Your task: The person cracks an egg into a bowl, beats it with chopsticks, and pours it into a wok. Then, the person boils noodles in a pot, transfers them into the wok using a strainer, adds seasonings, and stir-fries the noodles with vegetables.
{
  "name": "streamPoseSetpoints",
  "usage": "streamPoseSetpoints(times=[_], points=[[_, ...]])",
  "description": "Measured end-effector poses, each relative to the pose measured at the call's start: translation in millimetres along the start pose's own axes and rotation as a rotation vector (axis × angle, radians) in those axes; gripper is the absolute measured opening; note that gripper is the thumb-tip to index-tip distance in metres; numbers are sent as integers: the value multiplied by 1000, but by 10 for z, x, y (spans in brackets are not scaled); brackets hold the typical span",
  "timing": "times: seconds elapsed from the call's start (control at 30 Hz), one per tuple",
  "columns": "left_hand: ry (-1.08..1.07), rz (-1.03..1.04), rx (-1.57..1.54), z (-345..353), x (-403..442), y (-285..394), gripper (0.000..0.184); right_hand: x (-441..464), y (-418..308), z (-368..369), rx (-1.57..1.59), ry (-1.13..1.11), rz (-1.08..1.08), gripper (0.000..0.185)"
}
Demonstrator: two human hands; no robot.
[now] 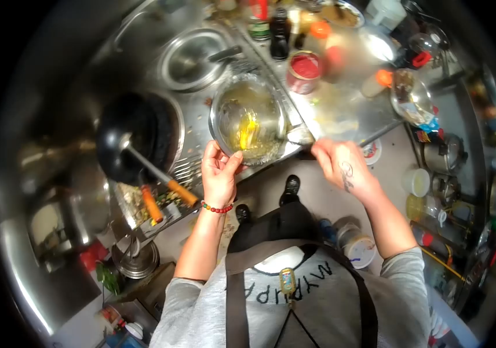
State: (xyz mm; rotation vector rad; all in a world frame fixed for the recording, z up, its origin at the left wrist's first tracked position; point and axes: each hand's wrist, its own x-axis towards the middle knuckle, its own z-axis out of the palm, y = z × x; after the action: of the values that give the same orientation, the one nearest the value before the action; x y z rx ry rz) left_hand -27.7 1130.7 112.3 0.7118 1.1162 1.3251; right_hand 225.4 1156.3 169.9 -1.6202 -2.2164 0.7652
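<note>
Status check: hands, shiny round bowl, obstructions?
Left hand gripping bowl by near rim. Right hand curled, grip unclear. Bowl holds bright yellow contents. Blurred pale object between right hand and bowl.

Dark letters, upside down in view, seem to read "MYPUPP" across the grey shirt.
</note>
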Motion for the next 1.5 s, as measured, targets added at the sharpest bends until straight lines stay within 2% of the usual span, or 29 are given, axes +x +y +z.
streamPoseSetpoints(times=[0.03,0.07,0.1,0.17,0.2,0.3,0.33,0.37,0.43,0.47,0.5,0.57,0.6,0.63,0.7,0.73,0.8,0.87,0.97,1.03,1.13,1.17,1.23,1.3,1.37,1.43,1.5], points=[[32,31,9,-211,-106,95,18,70,-197,122,-72,38,-5,13],[62,63,14,-389,-207,195,17,96,-309,314,-132,-46,-84,13],[91,101,14,-565,-298,308,17,89,-565,410,2,-43,-220,13],[163,198,31,-1017,-522,461,17,141,-1046,626,142,-3,-237,13],[188,241,-11,-1239,-645,578,18,180,-1369,658,12,40,-167,13],[296,339,-24,-1917,-1036,847,19,204,-1998,1196,56,-107,-496,14],[349,356,5,-2152,-1189,917,19,210,-2274,1333,150,-157,-397,17],[402,372,37,-2340,-1333,1014,19,236,-2590,1358,58,-109,-312,17],[478,398,16,-2725,-1578,1139,18,314,-2961,1714,-89,-243,-370,17],[498,414,26,-2978,-1667,1111,18,293,-3112,1910,27,-331,-535,19],[515,433,35,-3189,-1738,1110,17,274,-3274,2086,123,-314,-545,21],[568,437,12,-3540,-1900,1102,17,292,-3695,2258,-28,-178,-394,21],[578,438,-9,-3672,-1952,1090,16,355,-3717,2447,-106,-189,-450,20],[584,443,-29,-3780,-2001,1119,16,339,-3798,2565,38,-302,-663,20],[630,435,-40,-3921,-2029,1109,16,274,-3946,2764,207,-311,-602,20],[649,438,-74,-3972,-2047,1129,16,305,-4067,2780,82,-220,-538,20],[673,445,-113,-4072,-2036,1122,17,351,-4104,2988,-150,-370,-554,12],[676,466,-122,-4138,-1919,1084,18,151,-4284,3137,-176,-272,-725,7],[712,546,-245,-4058,-1675,1164,25,75,-4611,3353,-214,-158,-946,11],[755,521,-254,-4335,-1424,1009,29,34,-4781,3397,-269,-11,-1052,20],[809,368,-305,-4498,-1209,1061,33,237,-4747,3462,-100,-164,-973,28],[803,413,-232,-4483,-1096,1115,34,310,-4697,3398,-38,-250,-915,30],[791,486,-90,-4492,-854,1155,36,406,-4331,3188,18,-122,-772,30],[727,422,4,-4489,-644,1233,38,544,-3733,3037,-51,30,-569,30],[680,565,338,-4533,-392,1252,31,645,-2863,3206,-359,-56,-208,40],[671,547,665,-4609,-119,1261,25,555,-2403,3180,-265,-279,26,34],[699,539,1020,-4462,27,1381,23,403,-2351,3097,-149,-182,48,31]])
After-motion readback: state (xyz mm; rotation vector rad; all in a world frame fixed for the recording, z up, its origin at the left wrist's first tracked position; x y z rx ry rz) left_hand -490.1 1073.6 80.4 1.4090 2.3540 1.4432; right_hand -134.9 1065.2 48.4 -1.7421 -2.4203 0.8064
